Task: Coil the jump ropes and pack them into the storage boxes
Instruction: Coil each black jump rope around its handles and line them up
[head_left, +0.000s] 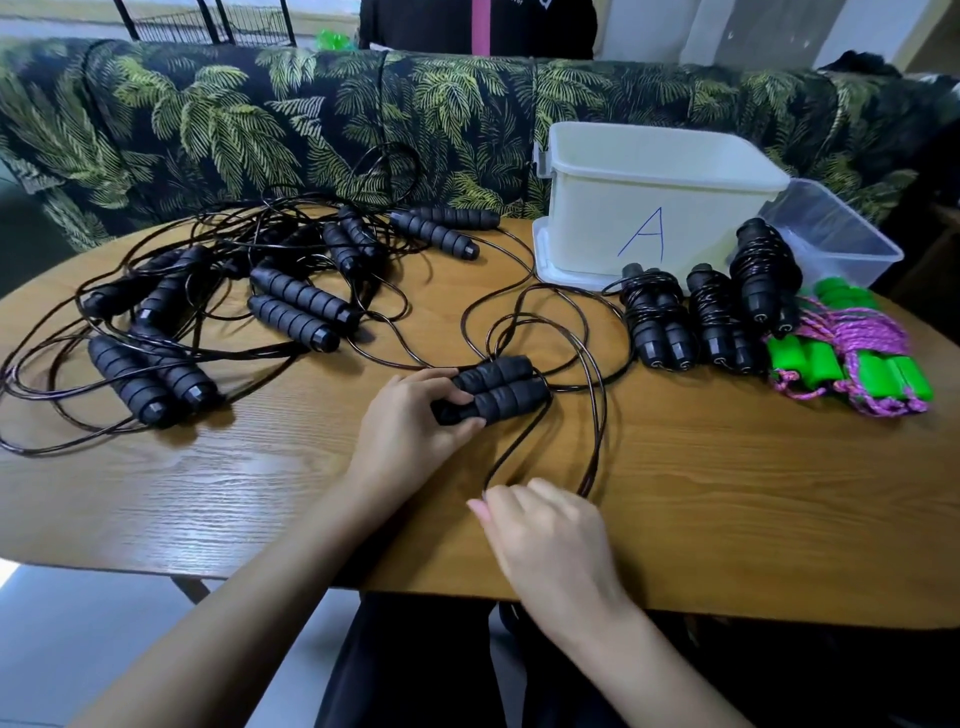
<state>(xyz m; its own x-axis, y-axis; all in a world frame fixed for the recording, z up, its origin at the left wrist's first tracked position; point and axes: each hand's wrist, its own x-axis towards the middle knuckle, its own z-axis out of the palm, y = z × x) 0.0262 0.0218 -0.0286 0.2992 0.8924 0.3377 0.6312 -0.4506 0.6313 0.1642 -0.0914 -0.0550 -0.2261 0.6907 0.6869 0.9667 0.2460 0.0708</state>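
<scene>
Rope: handle pair (498, 389) lies mid-surface (727, 493), before box A (649, 208) | Left hand (410, 421): your fingers wrap both handles | Right hand (545, 530): curled beside cord (511, 449) loop, grip unclear | Handling: foam likely soft, light; cord thin, springy, so hold the handles.

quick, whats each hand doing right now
Left hand: holding the pair of black handles together.
Right hand: blurred at the rope loop; whether it grips cannot be told.

Loose ropes (223, 291) left; box (649, 208) right, on table (727, 493).
</scene>
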